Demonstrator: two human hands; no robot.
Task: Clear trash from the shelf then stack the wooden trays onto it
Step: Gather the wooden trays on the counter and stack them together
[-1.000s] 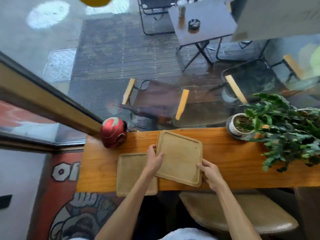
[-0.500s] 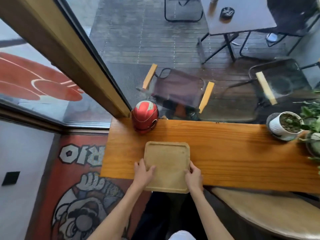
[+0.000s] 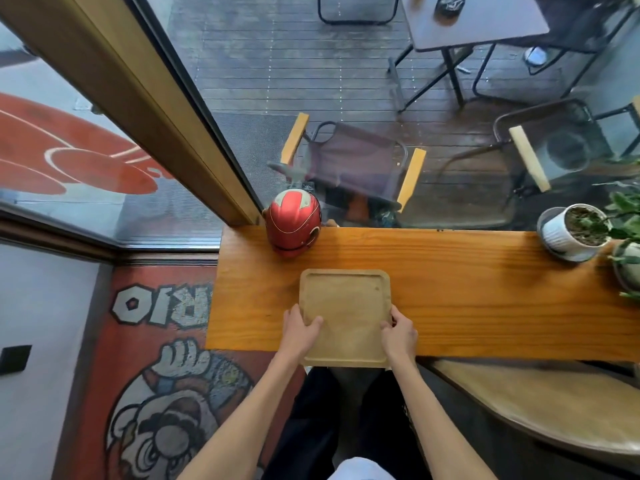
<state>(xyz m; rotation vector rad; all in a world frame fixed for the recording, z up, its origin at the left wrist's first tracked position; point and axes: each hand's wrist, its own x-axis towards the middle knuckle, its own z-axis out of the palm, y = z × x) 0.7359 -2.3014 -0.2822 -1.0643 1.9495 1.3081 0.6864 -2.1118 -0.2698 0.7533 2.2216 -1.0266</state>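
A pale wooden tray (image 3: 346,306) lies flat on the orange wooden shelf (image 3: 485,296), its near edge hanging a little over the shelf's front. It covers the second tray, which is hidden beneath it. My left hand (image 3: 300,329) grips the tray's left side, thumb on its inner face. On the opposite side my right hand (image 3: 400,332) holds the right edge near the front corner.
A red helmet-shaped figure (image 3: 293,221) stands at the shelf's back left, against the window. A white potted plant (image 3: 575,232) and more foliage (image 3: 627,251) sit at the right end. A wooden stool seat (image 3: 554,410) is below right.
The upper tray, held tilted to the right of the other a second ago, now lies squarely on top of it. Both hands have settled on its sides. The view shifted left.
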